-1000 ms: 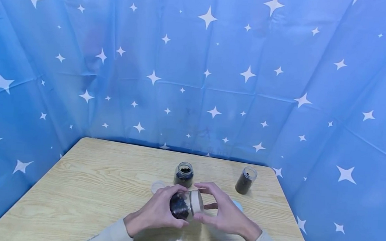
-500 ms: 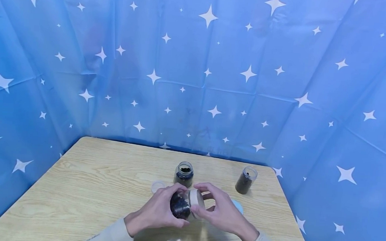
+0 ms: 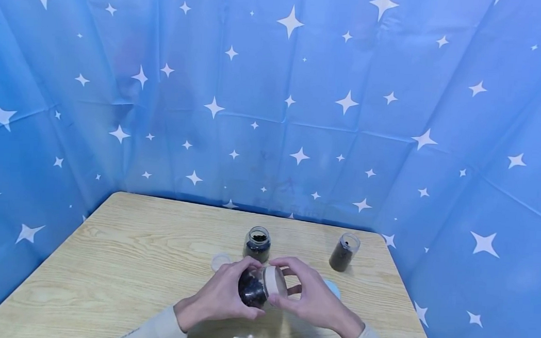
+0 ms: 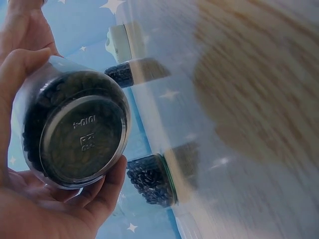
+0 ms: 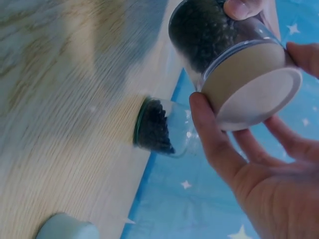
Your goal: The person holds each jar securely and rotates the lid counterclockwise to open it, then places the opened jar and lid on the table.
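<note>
My left hand (image 3: 218, 295) grips a clear jar (image 3: 250, 289) of dark seeds, tilted on its side above the table, its base facing the left wrist camera with raised lettering. My right hand (image 3: 318, 301) holds the jar's pale beige lid (image 5: 254, 89) by its rim, fingers and thumb spread round it. The lid sits on the jar's mouth. Just behind the held jar stands an uncovered glass jar (image 3: 257, 248) part-filled with dark seeds.
A taller open jar (image 3: 342, 255) with dark contents stands at the back right of the wooden table (image 3: 154, 244). A clear lid (image 3: 220, 262) lies left of the hands, and a pale blue lid (image 3: 333, 288) lies partly behind the right hand. A starry blue curtain (image 3: 257, 85) surrounds the table.
My right fingers and thumb have shifted around the lid's rim, forward and then back. The left hand keeps its grip on the jar, nearly still.
</note>
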Demonstrator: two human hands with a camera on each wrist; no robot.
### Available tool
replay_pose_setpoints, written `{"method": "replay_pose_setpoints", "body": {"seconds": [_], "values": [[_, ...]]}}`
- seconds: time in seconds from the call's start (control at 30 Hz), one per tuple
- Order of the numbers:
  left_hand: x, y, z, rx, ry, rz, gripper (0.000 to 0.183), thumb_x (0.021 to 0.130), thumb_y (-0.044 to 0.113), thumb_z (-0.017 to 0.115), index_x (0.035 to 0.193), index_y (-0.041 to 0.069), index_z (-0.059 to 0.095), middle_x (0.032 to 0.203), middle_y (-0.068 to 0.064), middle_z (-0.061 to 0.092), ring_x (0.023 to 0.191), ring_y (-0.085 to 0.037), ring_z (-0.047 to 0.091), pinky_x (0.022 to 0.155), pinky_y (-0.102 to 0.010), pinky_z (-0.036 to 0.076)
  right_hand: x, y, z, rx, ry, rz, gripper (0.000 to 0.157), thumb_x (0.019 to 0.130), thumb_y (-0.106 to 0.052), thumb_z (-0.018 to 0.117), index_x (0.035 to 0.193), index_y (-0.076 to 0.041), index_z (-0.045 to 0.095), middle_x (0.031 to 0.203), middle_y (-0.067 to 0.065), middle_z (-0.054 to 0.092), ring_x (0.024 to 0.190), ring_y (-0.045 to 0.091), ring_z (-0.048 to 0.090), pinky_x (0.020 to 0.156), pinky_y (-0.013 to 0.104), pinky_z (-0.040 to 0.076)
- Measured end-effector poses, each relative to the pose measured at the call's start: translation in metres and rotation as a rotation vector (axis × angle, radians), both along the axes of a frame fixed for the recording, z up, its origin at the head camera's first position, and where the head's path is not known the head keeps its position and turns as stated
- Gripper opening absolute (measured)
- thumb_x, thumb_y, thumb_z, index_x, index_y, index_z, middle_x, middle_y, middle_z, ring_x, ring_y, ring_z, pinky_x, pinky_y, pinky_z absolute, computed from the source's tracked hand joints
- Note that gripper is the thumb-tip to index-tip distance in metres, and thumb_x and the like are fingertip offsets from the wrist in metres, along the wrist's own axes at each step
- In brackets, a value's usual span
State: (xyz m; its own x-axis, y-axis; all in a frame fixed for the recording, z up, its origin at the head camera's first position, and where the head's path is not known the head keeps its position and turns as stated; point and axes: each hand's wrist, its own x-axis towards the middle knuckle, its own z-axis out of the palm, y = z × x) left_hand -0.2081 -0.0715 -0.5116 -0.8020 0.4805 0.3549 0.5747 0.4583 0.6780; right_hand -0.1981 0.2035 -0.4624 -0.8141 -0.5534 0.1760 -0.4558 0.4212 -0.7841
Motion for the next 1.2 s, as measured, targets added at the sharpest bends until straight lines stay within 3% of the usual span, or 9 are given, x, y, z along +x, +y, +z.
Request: {"method": "replay_pose_setpoints", "body": {"seconds": [0.3,0.47,0.93,1.2], "values": [[-0.001,0.0,-0.003,-0.007,0.028,-0.006,0.086,0.072,0.04,0.109,0.144,0.024,0.066,0.13,0.01,0.081,0.114,-0.003,0.074,0.102,-0.03,0.064,-0.005,0.009,-0.003,0.0,0.159,0.165,0.069,0.1,-0.016,0.094,0.159,-0.023,0.06,0.166,0.004,0.061,0.15,0.024,0.065,0.109,0.044,0.07],[0.0,0.0,-0.003,-0.013,0.034,-0.003,0.086,0.072,0.041,0.109,0.144,0.023,0.066,0.13,0.009,0.081,0.114,-0.003,0.074,0.102,-0.03,0.064,-0.006,0.01,-0.004,0.018,0.198,0.172,0.069,0.099,-0.017,0.095,0.159,-0.027,0.061,0.167,0.0,0.06,0.151,0.025,0.065,0.108,0.046,0.07],[0.002,0.0,0.0,-0.009,0.004,-0.003,0.086,0.073,0.042,0.109,0.145,0.024,0.065,0.132,0.009,0.081,0.115,-0.004,0.074,0.103,-0.031,0.064,-0.006,0.013,-0.008,0.011,0.227,0.199,0.075,0.1,-0.014,0.094,0.164,-0.024,0.058,0.168,0.015,0.059,0.151,0.027,0.064,0.104,0.044,0.072],[0.001,0.001,-0.002,0.012,0.025,-0.013,0.085,0.073,0.044,0.109,0.145,0.024,0.065,0.131,0.009,0.081,0.114,-0.003,0.074,0.101,-0.031,0.065,-0.006,0.013,-0.009,0.003,0.246,0.2,0.078,0.099,-0.014,0.094,0.167,-0.022,0.055,0.168,0.013,0.058,0.151,0.027,0.064,0.102,0.044,0.072]]}}
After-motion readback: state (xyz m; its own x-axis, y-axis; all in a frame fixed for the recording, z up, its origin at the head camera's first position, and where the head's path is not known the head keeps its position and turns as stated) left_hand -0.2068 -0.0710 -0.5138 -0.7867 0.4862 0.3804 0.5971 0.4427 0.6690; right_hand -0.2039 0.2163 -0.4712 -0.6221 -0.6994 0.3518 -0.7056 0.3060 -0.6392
